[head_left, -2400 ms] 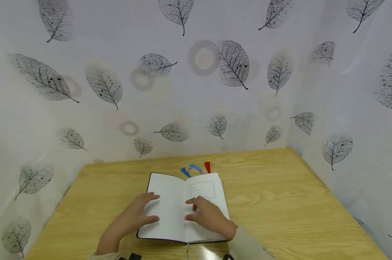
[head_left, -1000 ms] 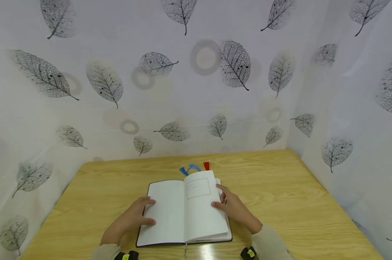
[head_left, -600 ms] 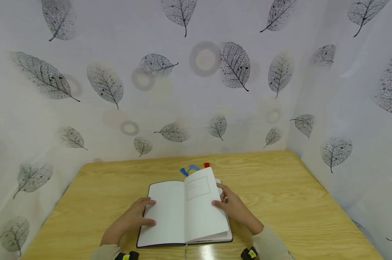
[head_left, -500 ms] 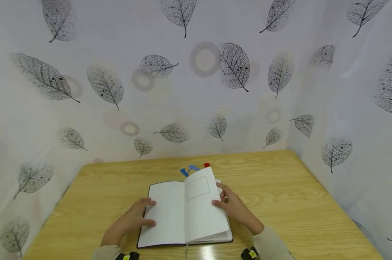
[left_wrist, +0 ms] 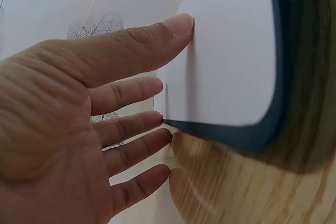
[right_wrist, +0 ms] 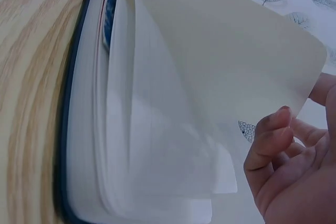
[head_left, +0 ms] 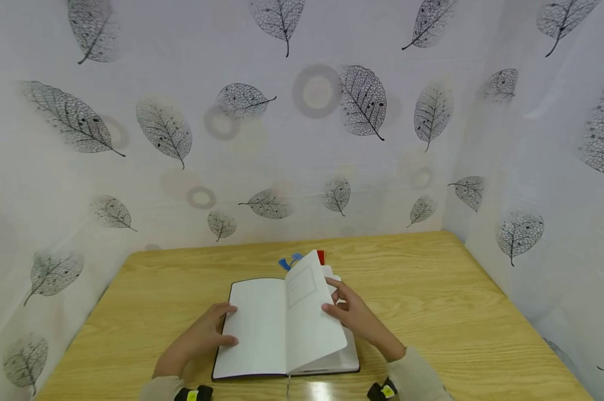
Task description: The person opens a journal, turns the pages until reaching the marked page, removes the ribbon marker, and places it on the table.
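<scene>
An open notebook (head_left: pixel 256 328) with a dark cover lies on the wooden table, its left page blank. My left hand (head_left: pixel 209 334) is at its left edge; in the left wrist view the thumb (left_wrist: pixel 178 24) rests on the white page and the fingers are straight beside the edge. My right hand (head_left: pixel 357 320) pinches the outer edge of a raised page (head_left: pixel 309 328) printed with a faint rectangle. Under that page, the right wrist view shows further pages (right_wrist: pixel 163 145) fanned apart and a blue patterned piece (right_wrist: pixel 109 14) tucked between leaves.
Blue tassels (head_left: pixel 284 264) and a red tassel (head_left: pixel 321 257) stick out beyond the notebook's top edge. A thin ribbon (head_left: pixel 289 384) hangs from the lower spine. Leaf-patterned sheeting (head_left: pixel 302 139) stands behind and beside the table (head_left: pixel 432 301).
My right hand moved from over the middle to the right edge, took hold of a page and raised it, lately shifting slightly left. My left hand moved little and stays at the left edge.
</scene>
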Demonstrator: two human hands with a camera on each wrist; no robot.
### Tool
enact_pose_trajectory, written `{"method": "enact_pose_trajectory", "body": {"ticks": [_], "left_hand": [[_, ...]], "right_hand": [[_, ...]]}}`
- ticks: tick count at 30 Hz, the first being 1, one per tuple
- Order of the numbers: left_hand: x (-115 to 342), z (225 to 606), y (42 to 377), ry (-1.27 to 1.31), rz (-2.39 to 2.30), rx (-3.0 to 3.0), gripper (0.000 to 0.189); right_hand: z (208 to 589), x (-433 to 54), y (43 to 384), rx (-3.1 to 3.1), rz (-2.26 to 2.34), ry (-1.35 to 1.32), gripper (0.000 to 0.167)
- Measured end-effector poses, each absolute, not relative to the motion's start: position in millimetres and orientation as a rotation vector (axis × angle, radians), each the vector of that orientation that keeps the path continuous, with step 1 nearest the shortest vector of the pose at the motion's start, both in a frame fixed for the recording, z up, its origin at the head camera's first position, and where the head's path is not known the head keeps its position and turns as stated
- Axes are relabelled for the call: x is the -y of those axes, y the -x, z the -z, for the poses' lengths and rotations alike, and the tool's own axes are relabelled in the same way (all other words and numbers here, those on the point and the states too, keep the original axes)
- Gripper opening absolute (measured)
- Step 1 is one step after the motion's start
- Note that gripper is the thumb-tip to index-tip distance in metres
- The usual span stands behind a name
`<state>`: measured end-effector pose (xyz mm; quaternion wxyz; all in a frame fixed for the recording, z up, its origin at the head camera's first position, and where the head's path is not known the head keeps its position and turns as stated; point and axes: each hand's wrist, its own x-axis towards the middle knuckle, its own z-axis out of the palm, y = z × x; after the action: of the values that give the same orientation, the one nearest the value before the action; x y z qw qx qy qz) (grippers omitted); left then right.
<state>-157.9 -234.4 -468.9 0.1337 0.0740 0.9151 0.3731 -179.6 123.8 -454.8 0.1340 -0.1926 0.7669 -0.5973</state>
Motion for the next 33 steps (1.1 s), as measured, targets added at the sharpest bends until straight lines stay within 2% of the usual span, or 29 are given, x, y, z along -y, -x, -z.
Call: {"method": "enact_pose_trajectory", "body": {"ticks": [8,14,23,33], "left_hand": [[246.8,468.9,158.3,-0.141,-1.154,-2.594,0.085],[256.7,468.1,158.8,-0.174,-1.237,-2.544,0.08],[269.8,463.4,160.8,-0.309,-1.357,-2.457,0.074],[274.4,464.7,160.4,-0.325,-1.385,-2.429,0.073]], "right_hand": [[447.2,-114.2,174.9,-2.153,1.746,0.674,0.06],[449.3,-103.7,177.1,-2.04,1.796,0.732,0.054],[460.2,-69.8,177.1,-2.082,1.652,0.736,0.057],[475.5,-44.5,172.2,-2.274,1.46,0.741,0.057]]}}
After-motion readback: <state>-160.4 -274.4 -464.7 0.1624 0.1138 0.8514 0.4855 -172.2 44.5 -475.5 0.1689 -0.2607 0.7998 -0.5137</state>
